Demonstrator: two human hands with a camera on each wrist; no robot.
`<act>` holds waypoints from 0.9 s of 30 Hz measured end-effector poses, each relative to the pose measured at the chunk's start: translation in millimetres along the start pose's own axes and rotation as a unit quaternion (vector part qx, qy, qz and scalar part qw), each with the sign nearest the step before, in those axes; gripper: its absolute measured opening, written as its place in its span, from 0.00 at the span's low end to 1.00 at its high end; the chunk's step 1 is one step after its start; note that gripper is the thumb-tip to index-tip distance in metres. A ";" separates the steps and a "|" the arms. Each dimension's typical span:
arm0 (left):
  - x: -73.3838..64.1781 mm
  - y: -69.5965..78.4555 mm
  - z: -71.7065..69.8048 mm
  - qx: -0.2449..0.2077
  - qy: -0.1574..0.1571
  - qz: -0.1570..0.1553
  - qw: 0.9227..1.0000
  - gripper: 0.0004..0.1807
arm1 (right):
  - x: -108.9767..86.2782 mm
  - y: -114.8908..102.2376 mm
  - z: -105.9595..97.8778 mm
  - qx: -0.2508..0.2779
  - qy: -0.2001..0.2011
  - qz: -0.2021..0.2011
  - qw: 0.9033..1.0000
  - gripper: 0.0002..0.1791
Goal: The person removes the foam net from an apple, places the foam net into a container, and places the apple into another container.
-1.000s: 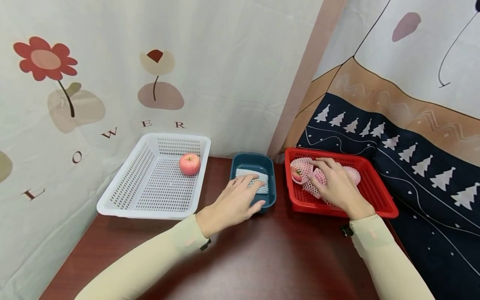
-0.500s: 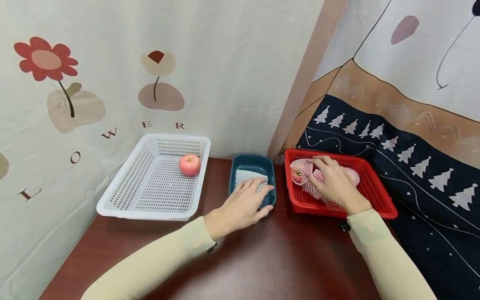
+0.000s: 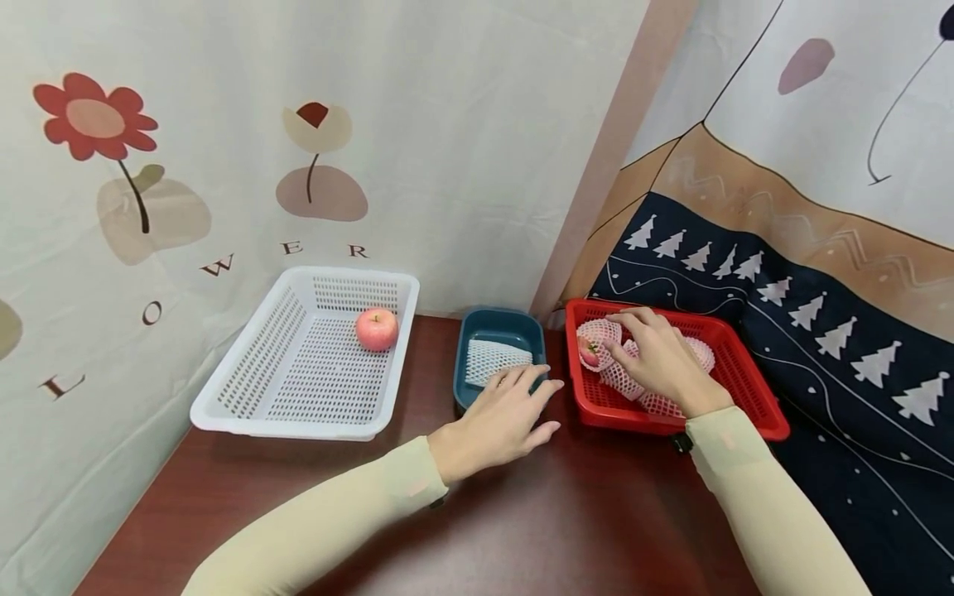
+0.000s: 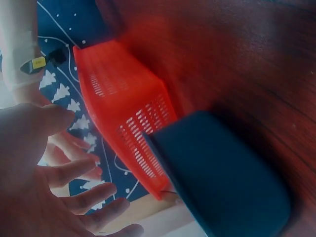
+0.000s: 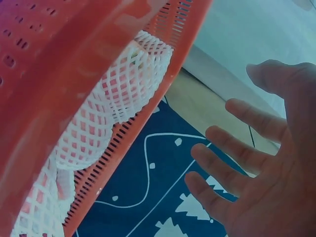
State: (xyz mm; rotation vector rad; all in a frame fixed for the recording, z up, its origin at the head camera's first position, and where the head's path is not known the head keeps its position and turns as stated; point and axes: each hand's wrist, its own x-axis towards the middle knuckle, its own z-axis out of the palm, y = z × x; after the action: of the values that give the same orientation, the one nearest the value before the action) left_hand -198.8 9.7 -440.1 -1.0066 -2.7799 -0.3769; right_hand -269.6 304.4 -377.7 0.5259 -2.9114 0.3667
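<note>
My left hand (image 3: 503,422) hovers over the near right side of a dark blue box (image 3: 514,327), fingers relaxed and spread, holding nothing. In that box lies a white foam net (image 3: 493,362), its near part overlapped by the fingers. Over the red basket (image 3: 745,393) hangs my right hand (image 3: 656,356), its fingers loosely bent and nothing between them. Several reddish fruits (image 3: 599,343) in foam nets lie in this basket, partly hidden by the hand. The right wrist view shows the netted fruits (image 5: 86,133) inside the basket wall, apart from the fingers.
A white perforated basket (image 3: 328,429) stands at the left, with one bare apple (image 3: 376,329) near its right wall. All the containers stand on a dark red-brown table (image 3: 522,530). Printed curtains (image 3: 462,165) hang right behind them.
My left hand has drawn back toward the right and nearer the body, uncovering more of the foam net in the blue box. The right hand has barely shifted.
</note>
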 end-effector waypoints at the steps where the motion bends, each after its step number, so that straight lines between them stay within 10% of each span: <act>1: 0.8 1.1 1.4 0.001 -0.002 0.001 1.000 0.37 | 0.7 0.4 0.6 -0.001 0.000 -0.002 1.000 0.30; 27: 39.8 18.6 20.0 -0.019 -0.037 -0.013 0.999 0.43 | 30.4 14.6 10.1 -0.036 -0.065 -0.016 0.997 0.30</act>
State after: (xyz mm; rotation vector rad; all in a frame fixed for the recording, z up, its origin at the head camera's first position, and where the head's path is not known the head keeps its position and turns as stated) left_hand -218.3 53.4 -446.5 -1.0134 -2.8651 -0.4069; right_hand -304.1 305.2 -384.4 0.6062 -3.0236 0.2298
